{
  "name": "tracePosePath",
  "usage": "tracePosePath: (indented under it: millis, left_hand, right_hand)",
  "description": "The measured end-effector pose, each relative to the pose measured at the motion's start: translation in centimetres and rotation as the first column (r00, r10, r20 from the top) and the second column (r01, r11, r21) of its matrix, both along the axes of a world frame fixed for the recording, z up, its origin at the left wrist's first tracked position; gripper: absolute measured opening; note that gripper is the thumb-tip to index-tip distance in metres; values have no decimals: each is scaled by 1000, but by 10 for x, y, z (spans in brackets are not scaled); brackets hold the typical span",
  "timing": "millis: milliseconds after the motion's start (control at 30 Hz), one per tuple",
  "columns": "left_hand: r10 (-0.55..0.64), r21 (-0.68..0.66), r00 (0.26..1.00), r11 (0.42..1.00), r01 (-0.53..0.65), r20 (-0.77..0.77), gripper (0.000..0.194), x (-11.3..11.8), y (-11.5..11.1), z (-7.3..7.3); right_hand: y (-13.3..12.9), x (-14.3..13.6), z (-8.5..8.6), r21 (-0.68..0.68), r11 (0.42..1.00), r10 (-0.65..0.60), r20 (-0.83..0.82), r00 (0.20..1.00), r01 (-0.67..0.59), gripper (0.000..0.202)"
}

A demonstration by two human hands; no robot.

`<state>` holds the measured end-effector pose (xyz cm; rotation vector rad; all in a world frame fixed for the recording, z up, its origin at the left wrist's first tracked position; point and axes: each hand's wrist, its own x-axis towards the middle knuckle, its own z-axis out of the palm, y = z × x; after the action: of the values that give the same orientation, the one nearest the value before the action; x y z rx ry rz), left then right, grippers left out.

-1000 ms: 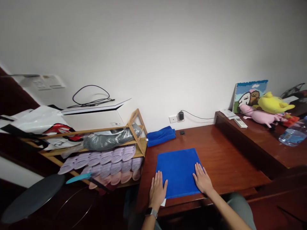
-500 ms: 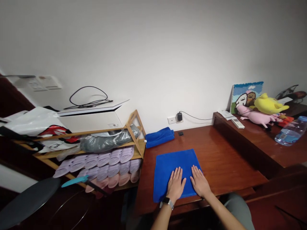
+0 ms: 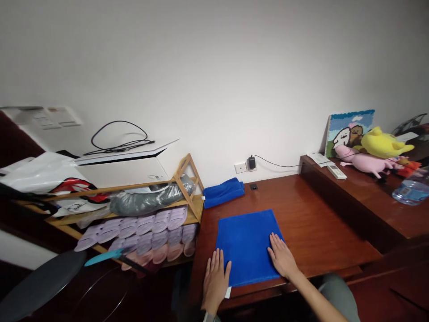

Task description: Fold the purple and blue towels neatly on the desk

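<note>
A blue cloth (image 3: 250, 246) lies spread flat on the brown wooden desk (image 3: 315, 223), with a small white tag (image 3: 228, 292) sticking out at its near left corner. At the cloth's left edge rests my left hand (image 3: 215, 277), open, palm down, fingers stretched forward. My right hand (image 3: 282, 256) lies open and flat over the right edge of the cloth. Neither hand grips anything. Farther back, near the wall, sits a folded blue cloth (image 3: 223, 192).
A wooden rack (image 3: 191, 188) with lilac slippers (image 3: 145, 223) and a white box (image 3: 124, 170) stands left. On the raised surface at right are a remote (image 3: 336, 172), plush toys (image 3: 385, 143) and a bottle (image 3: 410, 190). A black charger (image 3: 252, 162) is plugged into the wall.
My left hand has moved left and nearer, from the cloth's middle to its left edge, uncovering the white tag. My right hand has stayed nearly in place on the right edge.
</note>
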<state>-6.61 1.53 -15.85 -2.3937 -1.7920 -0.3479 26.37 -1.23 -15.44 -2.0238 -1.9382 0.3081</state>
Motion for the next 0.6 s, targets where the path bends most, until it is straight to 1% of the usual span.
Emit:
tracePosePath:
  millis: [67, 133, 200, 233, 267, 300, 333, 400, 433, 500, 533, 600]
  left_hand:
    - [-28, 47, 999, 999, 27, 19, 66, 11, 13, 15]
    - [-100, 82, 994, 992, 95, 52, 61, 36, 33, 36]
    - [-209, 82, 975, 976, 203, 76, 59, 72, 57, 54]
    - [-258, 70, 963, 965, 253, 82, 59, 92, 69, 60]
    - [-298, 50, 951, 954, 295, 88, 58, 113, 81, 62]
    - [-332, 22, 939, 943, 332, 92, 58, 133, 91, 61]
    - [-359, -9, 928, 932, 361, 98, 58, 151, 101, 58]
    - [-387, -70, 915, 916, 396, 114, 59, 180, 116, 44]
    - [-388, -98, 914, 911, 400, 121, 60, 188, 122, 36]
    - [-368, -137, 921, 913, 384, 131, 62, 194, 130, 22]
    - [-347, -148, 928, 919, 365, 131, 63, 191, 133, 17]
    - [-285, -156, 951, 940, 302, 120, 64, 172, 137, 12]
  right_hand:
    - [20, 6, 12, 35, 999, -26, -10, 1000, 27, 72]
    - [50, 12, 27, 63, 997, -41, -4, 999, 41, 70]
    - [82, 16, 39, 37, 998, -48, 13, 999, 47, 70]
    - [97, 17, 42, 4, 999, -48, 23, 999, 48, 69]
    - [109, 18, 41, -30, 998, -45, 33, 998, 46, 69]
    - [119, 18, 38, -54, 998, -39, 42, 998, 41, 70]
    - [126, 18, 33, -68, 997, -29, 51, 998, 33, 70]
    - [134, 20, 18, -63, 998, -6, 66, 998, 10, 71]
    - [135, 21, 10, -50, 999, 2, 71, 998, 1, 72]
    - [136, 23, -1, -34, 999, 7, 75, 997, -4, 72]
    - [135, 23, -4, -32, 1000, 3, 74, 997, 0, 72]
    - [135, 24, -6, -27, 1000, -13, 71, 997, 15, 72]
